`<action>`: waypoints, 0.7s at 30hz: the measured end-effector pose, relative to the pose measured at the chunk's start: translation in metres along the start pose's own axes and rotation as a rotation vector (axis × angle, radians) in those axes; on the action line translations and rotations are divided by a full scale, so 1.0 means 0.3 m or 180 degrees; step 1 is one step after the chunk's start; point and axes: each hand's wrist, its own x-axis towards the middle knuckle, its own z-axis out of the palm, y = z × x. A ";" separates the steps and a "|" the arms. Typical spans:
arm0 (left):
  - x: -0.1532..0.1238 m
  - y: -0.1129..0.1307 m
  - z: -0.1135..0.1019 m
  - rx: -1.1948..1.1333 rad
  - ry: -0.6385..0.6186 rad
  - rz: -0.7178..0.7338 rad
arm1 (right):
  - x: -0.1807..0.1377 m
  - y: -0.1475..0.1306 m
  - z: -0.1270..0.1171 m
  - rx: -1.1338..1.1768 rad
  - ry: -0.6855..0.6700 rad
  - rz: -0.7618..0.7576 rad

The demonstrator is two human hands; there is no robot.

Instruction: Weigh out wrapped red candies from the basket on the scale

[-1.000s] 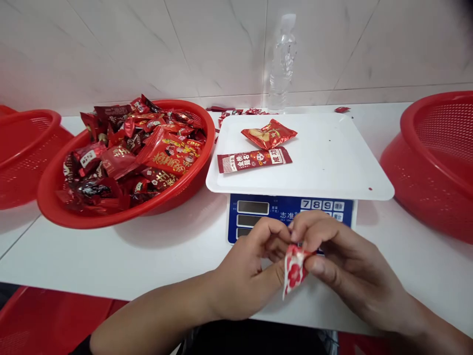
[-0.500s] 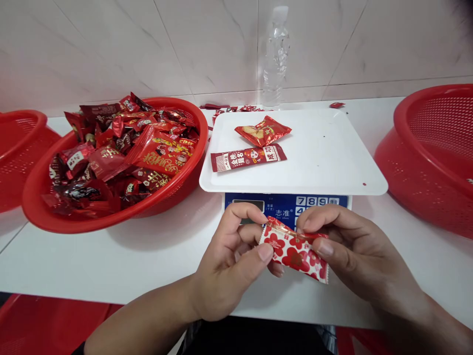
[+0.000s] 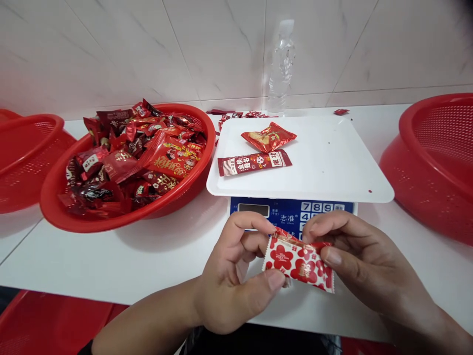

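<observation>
Between my two hands is a small candy packet, white with red flowers and crimped ends. My left hand pinches its left end, thumb at the lower edge and index finger at the upper corner. At the packet's right end, my right hand grips it between thumb and fingers. Just behind the hands stands a blue digital scale with a white tray. On the tray's left half lie a shiny red biscuit packet and a long dark-red stick packet, nearly touching.
At left, a red plastic basket is heaped with red-wrapped snacks. More red baskets stand at far left and right. A clear bottle stands by the tiled wall, near scattered small red packets.
The view has shifted, so the scene sits slightly lower and further right. My left thumb has slid down to the packet's lower edge, baring more of its printed face. Both hands still hold it.
</observation>
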 end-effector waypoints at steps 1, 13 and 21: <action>-0.001 0.000 0.000 0.0040 -0.0008 0.0035 | 0.000 -0.001 0.001 -0.0016 0.0002 -0.0010; -0.010 -0.015 0.008 0.0351 0.0212 0.0493 | -0.010 -0.020 0.024 -0.0151 -0.0029 0.0047; -0.011 -0.012 -0.006 0.0293 0.0007 -0.0064 | 0.000 -0.021 0.050 0.0300 -0.0484 0.0836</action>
